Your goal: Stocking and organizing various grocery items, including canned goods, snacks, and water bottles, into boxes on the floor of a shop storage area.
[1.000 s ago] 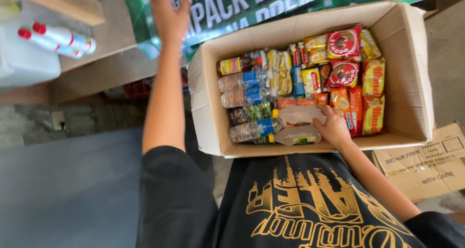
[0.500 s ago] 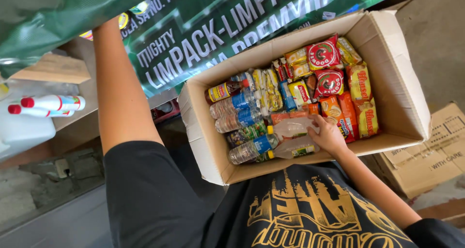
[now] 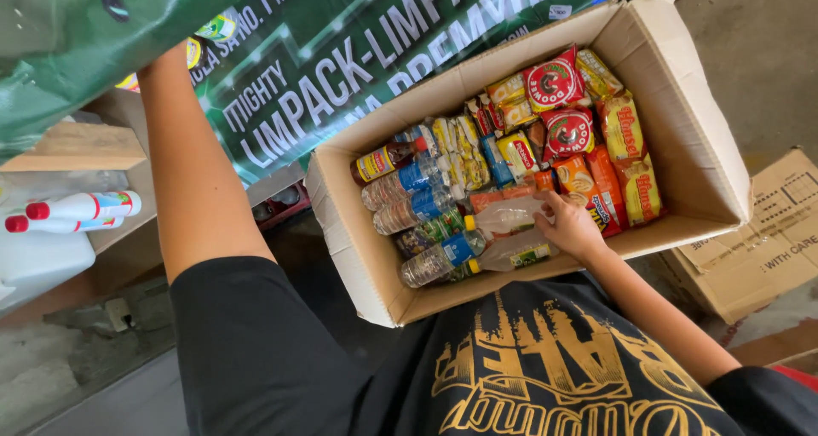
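An open cardboard box (image 3: pixel 687 112) rests against my black shirt, packed with goods. Plastic bottles with blue caps (image 3: pixel 411 180) lie at its left, red round-marked snack packets (image 3: pixel 554 83) and yellow-orange packets (image 3: pixel 626 128) at its right. My right hand (image 3: pixel 569 225) lies inside the box near its front wall. Its fingers touch a pale clear bottle (image 3: pixel 503 220) and the orange packets beside it. Whether they grip is unclear. My left forearm (image 3: pixel 189 172) reaches up at the left, and that hand is hidden behind a green printed sheet (image 3: pixel 77 36).
A green banner (image 3: pixel 341 70) hangs behind the box. Two white bottles with red caps (image 3: pixel 77 208) lie on a white jug (image 3: pixel 43 270) at the left, under a wooden plank (image 3: pixel 77 151). A flattened cardboard carton (image 3: pixel 767 244) lies at the right.
My left arm has gone higher, and its hand, visible a second ago, is now behind the green sheet. My right hand has stayed at the same spot in the box.
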